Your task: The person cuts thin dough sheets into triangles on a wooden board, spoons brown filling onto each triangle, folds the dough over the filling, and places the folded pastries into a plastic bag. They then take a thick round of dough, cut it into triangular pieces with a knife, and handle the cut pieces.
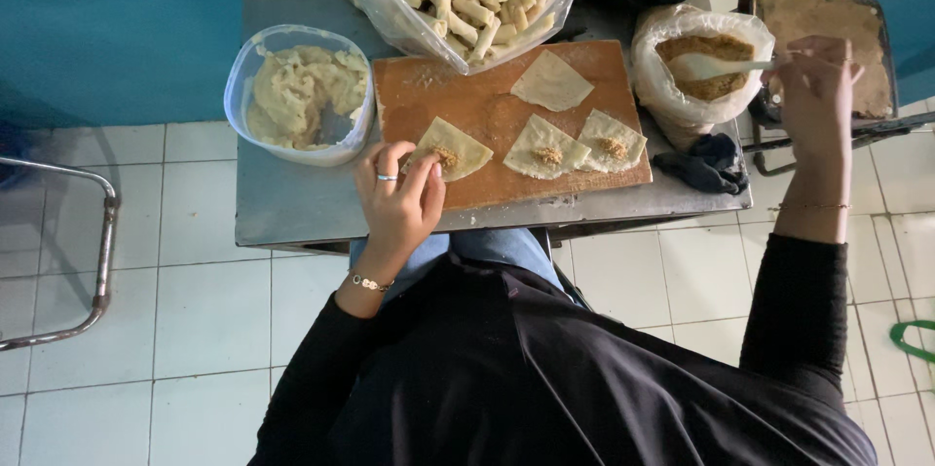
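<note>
four wrappers (551,81) on one board (487,115) — three filled, two hands (397,195)
</note>
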